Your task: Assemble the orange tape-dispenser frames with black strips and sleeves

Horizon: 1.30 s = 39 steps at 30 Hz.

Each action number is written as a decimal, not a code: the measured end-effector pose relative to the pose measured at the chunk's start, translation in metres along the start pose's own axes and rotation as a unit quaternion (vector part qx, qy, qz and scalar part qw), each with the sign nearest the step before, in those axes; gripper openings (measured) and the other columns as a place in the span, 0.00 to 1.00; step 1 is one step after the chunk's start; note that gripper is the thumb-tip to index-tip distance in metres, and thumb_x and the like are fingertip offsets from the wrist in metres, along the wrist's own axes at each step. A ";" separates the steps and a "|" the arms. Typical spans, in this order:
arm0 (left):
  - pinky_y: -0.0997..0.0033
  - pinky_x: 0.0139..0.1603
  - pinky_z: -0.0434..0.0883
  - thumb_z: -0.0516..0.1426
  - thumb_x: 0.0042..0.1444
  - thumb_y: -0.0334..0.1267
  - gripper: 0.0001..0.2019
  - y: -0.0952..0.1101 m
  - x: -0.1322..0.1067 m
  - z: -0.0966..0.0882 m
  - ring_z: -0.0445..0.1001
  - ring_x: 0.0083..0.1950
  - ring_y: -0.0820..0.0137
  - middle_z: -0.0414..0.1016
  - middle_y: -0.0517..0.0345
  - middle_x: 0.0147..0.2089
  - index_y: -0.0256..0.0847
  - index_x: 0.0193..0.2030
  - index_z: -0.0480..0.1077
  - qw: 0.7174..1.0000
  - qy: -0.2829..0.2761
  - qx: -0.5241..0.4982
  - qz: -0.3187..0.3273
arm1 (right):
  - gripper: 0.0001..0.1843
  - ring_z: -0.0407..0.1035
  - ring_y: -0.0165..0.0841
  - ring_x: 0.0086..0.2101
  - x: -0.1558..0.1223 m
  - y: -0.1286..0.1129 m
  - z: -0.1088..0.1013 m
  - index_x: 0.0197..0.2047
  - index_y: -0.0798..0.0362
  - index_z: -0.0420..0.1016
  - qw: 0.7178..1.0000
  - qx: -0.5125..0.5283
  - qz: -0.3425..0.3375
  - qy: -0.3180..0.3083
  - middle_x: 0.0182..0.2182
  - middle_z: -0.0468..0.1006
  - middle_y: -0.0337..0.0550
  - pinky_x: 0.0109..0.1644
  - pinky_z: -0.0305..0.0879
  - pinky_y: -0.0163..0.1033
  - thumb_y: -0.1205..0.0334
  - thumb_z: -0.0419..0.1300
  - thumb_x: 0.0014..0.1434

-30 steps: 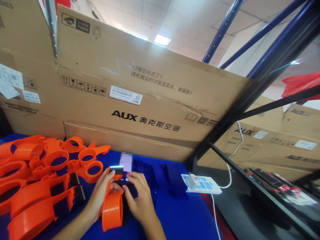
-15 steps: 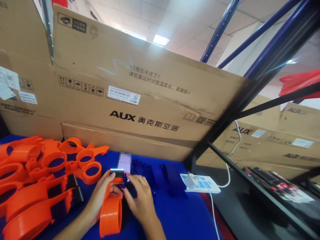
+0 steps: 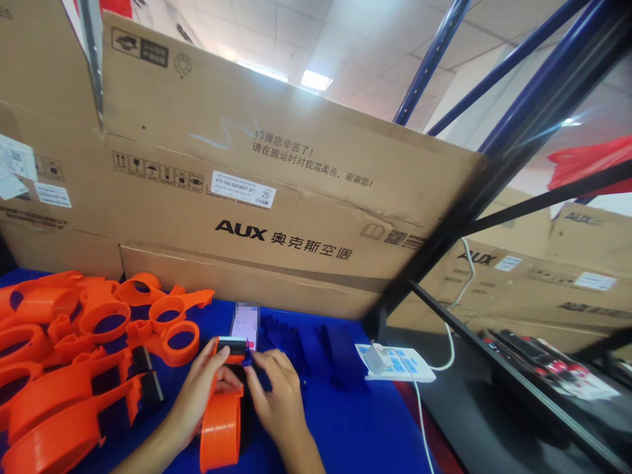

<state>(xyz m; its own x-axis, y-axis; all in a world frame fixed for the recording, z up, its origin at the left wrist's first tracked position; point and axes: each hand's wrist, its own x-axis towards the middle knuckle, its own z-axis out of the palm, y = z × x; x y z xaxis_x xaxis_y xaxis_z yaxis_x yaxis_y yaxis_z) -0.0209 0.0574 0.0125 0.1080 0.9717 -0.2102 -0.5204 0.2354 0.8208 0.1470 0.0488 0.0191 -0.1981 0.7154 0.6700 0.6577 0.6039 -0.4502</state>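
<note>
An orange plastic tape dispenser (image 3: 222, 421) stands on edge on the blue table (image 3: 355, 428) right in front of me. My left hand (image 3: 200, 392) grips its left side, thumb near the toothed blade (image 3: 232, 342) at the top. On the right, my right hand (image 3: 276, 395) is closed around the dispenser's black and blue inner part, fingertips pressed at the blade end. A phone (image 3: 245, 326) lies just behind the dispenser.
A heap of orange dispenser shells and rings (image 3: 83, 349) fills the left. Dark blue parts (image 3: 306, 345) lie right of the phone. A white power strip (image 3: 395, 362) with cable sits further right. Big cardboard boxes (image 3: 276, 197) wall the back; a dark rack post (image 3: 444, 237) slants right.
Both hands stay on the dispenser. It has tipped slightly more upright, and my right fingers have shifted up towards the blade end. The view has drifted a little.
</note>
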 end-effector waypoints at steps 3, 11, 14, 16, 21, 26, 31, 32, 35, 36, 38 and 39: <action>0.69 0.29 0.74 0.66 0.56 0.53 0.22 -0.003 0.002 -0.005 0.82 0.25 0.61 0.80 0.58 0.23 0.43 0.48 0.68 1.000 -0.006 0.016 -0.016 | 0.10 0.76 0.39 0.37 0.001 0.000 -0.001 0.50 0.50 0.81 1.000 -0.017 -0.005 0.002 0.39 0.84 0.49 0.40 0.72 0.44 0.63 0.60 0.69; 0.65 0.35 0.78 0.69 0.51 0.44 0.18 -0.008 0.007 -0.014 0.82 0.30 0.62 0.83 0.55 0.30 0.41 0.46 0.74 0.999 -0.020 0.036 0.003 | 0.12 0.77 0.39 0.37 0.000 -0.002 -0.001 0.54 0.49 0.80 0.999 -0.020 -0.022 -0.013 0.37 0.84 0.47 0.40 0.71 0.44 0.64 0.61 0.69; 0.68 0.35 0.78 0.71 0.50 0.42 0.17 -0.006 0.006 -0.011 0.80 0.29 0.65 0.81 0.58 0.30 0.41 0.45 0.74 0.998 -0.023 0.049 0.017 | 0.14 0.76 0.39 0.36 0.000 -0.002 0.000 0.56 0.49 0.79 0.999 -0.027 -0.022 -0.017 0.37 0.84 0.48 0.40 0.71 0.44 0.63 0.61 0.69; 0.69 0.33 0.77 0.71 0.50 0.43 0.17 -0.005 0.006 -0.009 0.80 0.28 0.66 0.81 0.58 0.30 0.41 0.43 0.74 0.998 -0.016 0.050 0.016 | 0.17 0.76 0.39 0.35 0.000 -0.002 0.001 0.60 0.49 0.77 0.999 -0.027 -0.026 -0.011 0.37 0.84 0.48 0.39 0.72 0.44 0.64 0.60 0.69; 0.70 0.30 0.76 0.70 0.50 0.45 0.17 -0.007 0.005 -0.007 0.79 0.26 0.66 0.80 0.58 0.27 0.41 0.41 0.74 0.999 -0.003 0.045 0.029 | 0.23 0.74 0.39 0.32 0.000 -0.002 0.003 0.66 0.48 0.72 0.999 -0.015 -0.036 -0.003 0.37 0.85 0.48 0.37 0.73 0.44 0.65 0.60 0.69; 0.70 0.30 0.77 0.71 0.50 0.46 0.18 -0.008 0.005 -0.007 0.79 0.25 0.66 0.81 0.58 0.26 0.41 0.42 0.74 0.999 0.007 0.036 0.017 | 0.25 0.75 0.39 0.35 0.000 0.001 0.004 0.69 0.46 0.69 0.999 -0.005 -0.032 -0.026 0.38 0.84 0.48 0.38 0.74 0.43 0.66 0.56 0.70; 0.70 0.30 0.77 0.70 0.51 0.46 0.18 -0.007 0.006 -0.008 0.80 0.26 0.65 0.81 0.57 0.26 0.41 0.43 0.73 0.999 0.008 0.043 0.009 | 0.29 0.74 0.38 0.33 -0.002 0.001 0.005 0.72 0.47 0.65 0.998 -0.031 -0.038 -0.042 0.36 0.84 0.47 0.37 0.73 0.41 0.69 0.54 0.70; 0.70 0.30 0.77 0.70 0.51 0.47 0.18 -0.007 0.006 -0.008 0.80 0.26 0.65 0.81 0.57 0.26 0.41 0.43 0.73 0.999 0.006 0.044 0.009 | 0.29 0.74 0.38 0.32 -0.002 0.000 0.005 0.72 0.48 0.64 0.998 -0.042 -0.038 -0.042 0.35 0.84 0.47 0.36 0.72 0.41 0.69 0.54 0.70; 0.69 0.31 0.77 0.69 0.53 0.47 0.17 -0.008 0.006 -0.009 0.81 0.27 0.64 0.82 0.57 0.27 0.41 0.44 0.73 0.999 0.002 0.050 0.013 | 0.29 0.73 0.39 0.31 -0.003 -0.004 0.005 0.73 0.49 0.63 0.996 -0.079 -0.034 -0.038 0.34 0.84 0.48 0.36 0.70 0.43 0.69 0.54 0.70; 0.69 0.32 0.77 0.69 0.54 0.47 0.17 -0.008 0.006 -0.010 0.81 0.27 0.64 0.82 0.57 0.27 0.40 0.45 0.73 0.998 0.003 0.055 0.014 | 0.29 0.72 0.39 0.31 -0.003 -0.006 0.005 0.72 0.49 0.64 0.995 -0.088 -0.033 -0.037 0.34 0.84 0.48 0.36 0.70 0.43 0.69 0.54 0.70; 0.69 0.32 0.77 0.68 0.55 0.47 0.17 -0.010 0.006 -0.011 0.81 0.29 0.64 0.82 0.57 0.28 0.40 0.46 0.73 0.998 0.004 0.068 0.016 | 0.29 0.72 0.40 0.31 -0.003 -0.009 0.005 0.72 0.48 0.64 0.994 -0.101 -0.034 -0.034 0.35 0.84 0.48 0.36 0.69 0.44 0.69 0.54 0.69; 0.69 0.33 0.77 0.68 0.55 0.47 0.17 -0.010 0.007 -0.012 0.82 0.29 0.64 0.82 0.57 0.28 0.40 0.46 0.73 0.997 0.004 0.072 0.018 | 0.30 0.72 0.40 0.31 -0.003 -0.011 0.006 0.72 0.48 0.64 0.993 -0.105 -0.034 -0.031 0.36 0.85 0.48 0.36 0.69 0.44 0.70 0.53 0.69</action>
<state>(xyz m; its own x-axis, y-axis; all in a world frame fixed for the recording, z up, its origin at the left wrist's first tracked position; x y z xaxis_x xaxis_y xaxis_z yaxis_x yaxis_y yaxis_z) -0.0247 0.0611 -0.0035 0.0836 0.9796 -0.1828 -0.3969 0.2011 0.8956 0.1363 0.0426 0.0186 -0.2886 0.6995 0.6538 0.7772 0.5699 -0.2667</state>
